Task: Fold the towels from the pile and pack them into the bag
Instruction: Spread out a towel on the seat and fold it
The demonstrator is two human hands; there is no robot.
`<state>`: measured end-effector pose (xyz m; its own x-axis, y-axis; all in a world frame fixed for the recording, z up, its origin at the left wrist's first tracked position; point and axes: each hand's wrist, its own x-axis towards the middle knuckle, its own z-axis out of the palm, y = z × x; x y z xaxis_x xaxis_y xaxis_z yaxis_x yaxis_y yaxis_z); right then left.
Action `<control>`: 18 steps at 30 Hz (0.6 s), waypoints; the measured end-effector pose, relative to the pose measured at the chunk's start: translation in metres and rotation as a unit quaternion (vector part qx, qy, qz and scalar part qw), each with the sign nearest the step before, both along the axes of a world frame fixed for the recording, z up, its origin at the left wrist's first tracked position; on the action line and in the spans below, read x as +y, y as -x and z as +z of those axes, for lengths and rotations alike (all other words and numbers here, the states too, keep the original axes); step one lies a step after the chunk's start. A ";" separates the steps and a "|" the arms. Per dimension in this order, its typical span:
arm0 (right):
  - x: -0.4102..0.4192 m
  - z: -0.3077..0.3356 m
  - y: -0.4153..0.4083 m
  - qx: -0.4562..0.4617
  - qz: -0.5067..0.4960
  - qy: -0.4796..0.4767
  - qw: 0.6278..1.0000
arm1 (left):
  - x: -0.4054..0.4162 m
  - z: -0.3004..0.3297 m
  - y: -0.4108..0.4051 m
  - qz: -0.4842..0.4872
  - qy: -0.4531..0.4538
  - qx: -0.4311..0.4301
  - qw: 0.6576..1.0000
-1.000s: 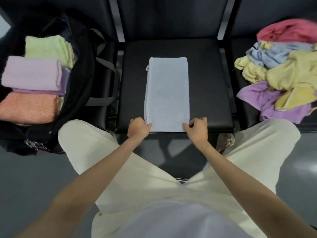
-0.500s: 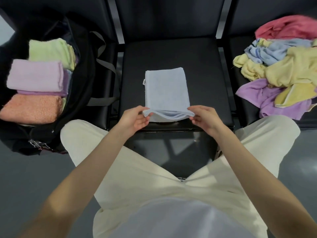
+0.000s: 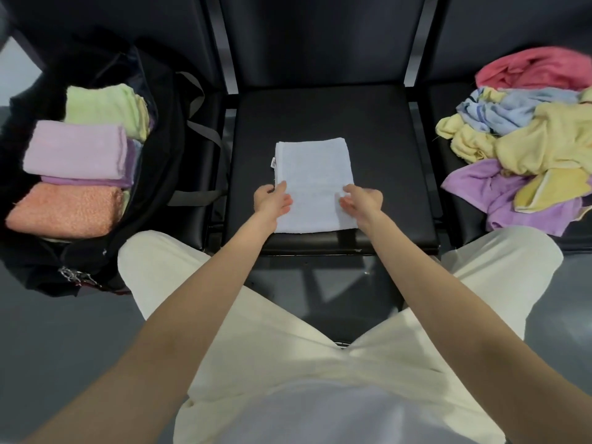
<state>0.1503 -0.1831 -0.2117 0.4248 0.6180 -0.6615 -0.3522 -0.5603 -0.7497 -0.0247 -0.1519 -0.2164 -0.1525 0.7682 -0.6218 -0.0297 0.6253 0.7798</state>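
Note:
A pale blue towel [image 3: 314, 168], folded to a short rectangle, lies flat on the middle black seat [image 3: 320, 113]. My left hand [image 3: 272, 201] rests on the towel's near left part with fingers stretched out. My right hand [image 3: 362, 200] rests on its near right part the same way. The open black bag [image 3: 166, 123] sits on the left seat and holds folded towels: green [image 3: 102, 107], lilac [image 3: 77, 152] and orange [image 3: 64, 209]. The loose pile of towels [image 3: 528, 145] lies on the right seat.
The pile has a pink towel [image 3: 528, 68] at the back, yellow and blue ones in the middle and a purple one [image 3: 499, 200] in front. My knees in cream trousers [image 3: 288, 331] are close to the seat's front edge. Grey floor lies below.
Both hands lifted the towel's near end and laid it over the far end, halving its length. The fingers have let go of the corners and now lie flat on the towel.

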 end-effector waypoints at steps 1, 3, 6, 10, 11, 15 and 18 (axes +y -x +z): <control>-0.004 -0.001 0.001 -0.092 0.062 -0.014 0.994 | -0.004 0.000 0.003 -0.071 -0.043 0.072 0.994; -0.015 -0.006 -0.003 -0.280 0.218 -0.052 0.933 | -0.014 -0.004 0.015 -0.237 -0.149 0.221 0.934; -0.031 -0.024 -0.020 -0.472 0.441 -0.099 0.757 | -0.025 -0.018 0.037 -0.431 -0.296 0.369 0.768; -0.040 -0.038 -0.032 -0.564 0.537 -0.114 0.617 | -0.028 -0.035 0.050 -0.505 -0.337 0.434 0.666; -0.038 -0.040 -0.032 -0.577 0.534 -0.116 0.607 | -0.028 -0.037 0.051 -0.501 -0.347 0.437 0.662; -0.029 -0.043 -0.028 -0.617 0.514 -0.130 0.582 | -0.028 -0.037 0.049 -0.464 -0.384 0.434 0.670; -0.025 -0.039 -0.028 -0.615 0.502 -0.138 0.593 | -0.025 -0.028 0.045 -0.438 -0.372 0.424 0.700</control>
<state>0.1788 -0.2076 -0.2503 -0.1918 0.9802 -0.0487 0.9623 0.1781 -0.2053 -0.0692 -0.1769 -0.2447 0.5076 0.8611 0.0281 0.7820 -0.4742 0.4045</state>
